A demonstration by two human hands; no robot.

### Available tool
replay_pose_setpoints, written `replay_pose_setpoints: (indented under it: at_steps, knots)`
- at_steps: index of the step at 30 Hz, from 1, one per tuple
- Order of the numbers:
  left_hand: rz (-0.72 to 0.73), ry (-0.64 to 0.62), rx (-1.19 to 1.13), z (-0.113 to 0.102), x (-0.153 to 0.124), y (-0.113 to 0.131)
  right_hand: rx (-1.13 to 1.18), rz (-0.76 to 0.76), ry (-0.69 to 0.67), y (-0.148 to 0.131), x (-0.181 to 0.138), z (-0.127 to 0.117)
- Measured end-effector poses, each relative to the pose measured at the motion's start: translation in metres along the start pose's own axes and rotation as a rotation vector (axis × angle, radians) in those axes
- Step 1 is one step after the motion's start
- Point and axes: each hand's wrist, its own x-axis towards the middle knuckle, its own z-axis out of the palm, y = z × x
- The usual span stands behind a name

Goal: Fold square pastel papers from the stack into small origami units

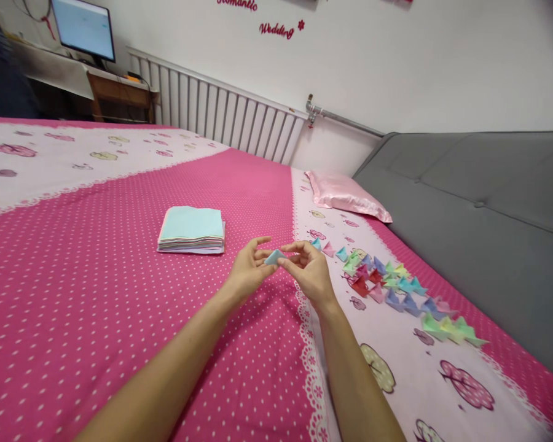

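Note:
A small folded piece of light blue paper (274,257) is held up between my two hands, above the pink bedspread. My right hand (311,270) pinches its right side, thumb in front and fingers curled behind. On its left side, my left hand (249,267) grips the edge near the thumb, with the index finger stretched out above. Left of my hands lies a stack of square coloured paper (191,230), a pale blue sheet on top. Several folded paper boats (389,279) in many colours stand in rows to the right of my right hand.
The bed has a pink dotted bedspread (96,276) with printed white borders. A pink pillow (345,195) lies by the grey headboard (479,202). Beyond the bed are a white radiator (221,101) and a desk with a monitor (83,31).

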Motion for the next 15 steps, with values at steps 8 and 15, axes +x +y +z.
replay_pose_setpoints:
  at_steps: [8, 15]
  knots:
    - [0.054, -0.022, 0.056, 0.0008, 0.0005, -0.0040, -0.019, -0.026, -0.144, -0.0039, -0.0005, -0.0014]
    - [-0.043, -0.140, 0.365, -0.0031, 0.0014, -0.0062, 0.153, 0.111, -0.029, -0.0020, 0.0006, -0.0005]
